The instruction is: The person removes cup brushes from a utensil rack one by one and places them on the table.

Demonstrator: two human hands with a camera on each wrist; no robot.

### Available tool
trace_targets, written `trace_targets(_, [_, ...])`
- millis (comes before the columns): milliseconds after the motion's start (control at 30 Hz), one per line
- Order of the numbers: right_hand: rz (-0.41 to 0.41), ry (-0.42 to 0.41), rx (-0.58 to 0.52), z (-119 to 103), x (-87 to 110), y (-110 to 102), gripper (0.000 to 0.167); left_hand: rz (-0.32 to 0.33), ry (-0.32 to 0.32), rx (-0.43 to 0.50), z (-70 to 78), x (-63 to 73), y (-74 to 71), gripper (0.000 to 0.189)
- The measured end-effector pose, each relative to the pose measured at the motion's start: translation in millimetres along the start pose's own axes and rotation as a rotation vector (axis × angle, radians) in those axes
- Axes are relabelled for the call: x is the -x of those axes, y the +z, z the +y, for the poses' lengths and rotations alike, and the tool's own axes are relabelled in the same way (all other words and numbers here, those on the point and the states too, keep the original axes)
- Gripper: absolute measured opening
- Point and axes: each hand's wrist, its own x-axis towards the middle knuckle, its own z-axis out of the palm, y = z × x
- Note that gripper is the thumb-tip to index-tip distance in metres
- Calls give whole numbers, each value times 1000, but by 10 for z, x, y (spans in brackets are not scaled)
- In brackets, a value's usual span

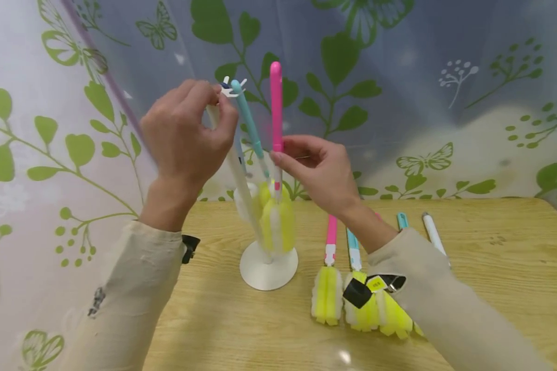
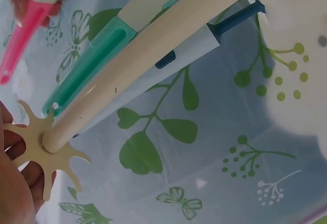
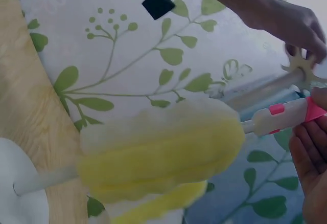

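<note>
A white stand (image 1: 241, 175) with a round base (image 1: 260, 281) and a ring of hooks at its top (image 2: 38, 144) leans on the table. My left hand (image 1: 185, 123) pinches the stand's top beside the hooks. Between thumb and fingers, my right hand (image 1: 325, 170) holds the lower handle of a pink-handled sponge brush (image 1: 276, 103), upright, its yellow-and-white sponge (image 3: 163, 152) down beside the pole. A teal-handled brush (image 1: 248, 116) hangs at the hooks. Behind the pole, a white brush with dark blue parts (image 2: 189, 55) is partly hidden.
On the table (image 1: 204, 319) at the right lie several sponge brushes, among them a pink-handled one (image 1: 327, 293) and a teal-handled one (image 1: 354, 252). A white-handled one (image 1: 433, 232) lies farther right. Behind the table hangs a leaf-patterned curtain (image 1: 399, 118).
</note>
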Motion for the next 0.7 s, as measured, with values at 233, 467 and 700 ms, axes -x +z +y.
trace_targets(233, [106, -78, 11, -48, 49, -595, 24, -47, -6, -107, 70, 8, 35, 27])
trace_targets(467, [235, -29, -18, -98, 222, -1249, 24, -84, -11, -176, 141, -14, 38, 30])
trace_targets(700, [334, 23, -52, -63, 456, -1987, 28, -106, -26, -246, 154, -42, 12, 30])
